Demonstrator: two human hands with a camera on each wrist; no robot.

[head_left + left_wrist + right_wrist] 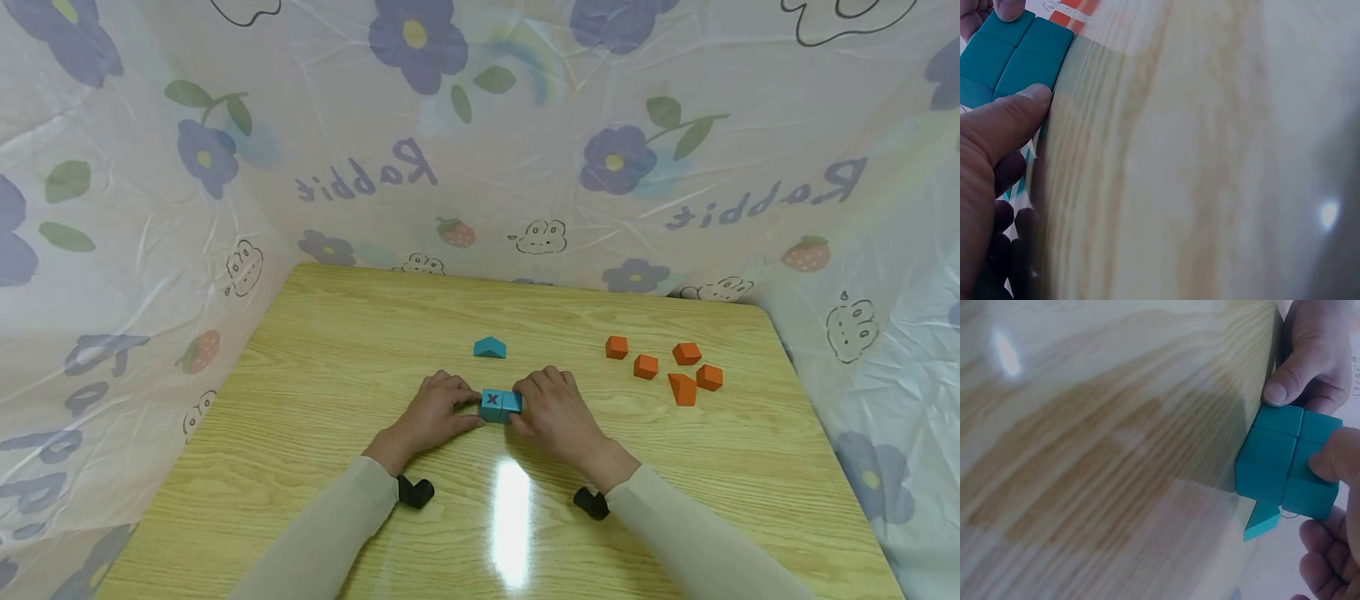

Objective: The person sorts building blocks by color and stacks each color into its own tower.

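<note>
Several teal blocks stand pressed together two wide and two high, forming a small stack (491, 406) in the middle of the table. One top face at the left bears a dark X. My left hand (437, 412) pinches the stack from its left side, thumb (1036, 95) low on the front. With thumb and fingers my right hand (553, 414) grips the upper right block (1310, 481), the thumb on its front face. Behind the stack lies a teal roof-shaped block (490, 348), apart from both hands. The fingers behind the stack are partly hidden.
A loose group of several orange blocks (646, 367) lies on the wooden table (337, 333) at the right. One orange wedge (683, 389) is among them. A patterned cloth (495, 167) hangs round the table's back and sides. Black wrist pieces (415, 492) show at both cuffs.
</note>
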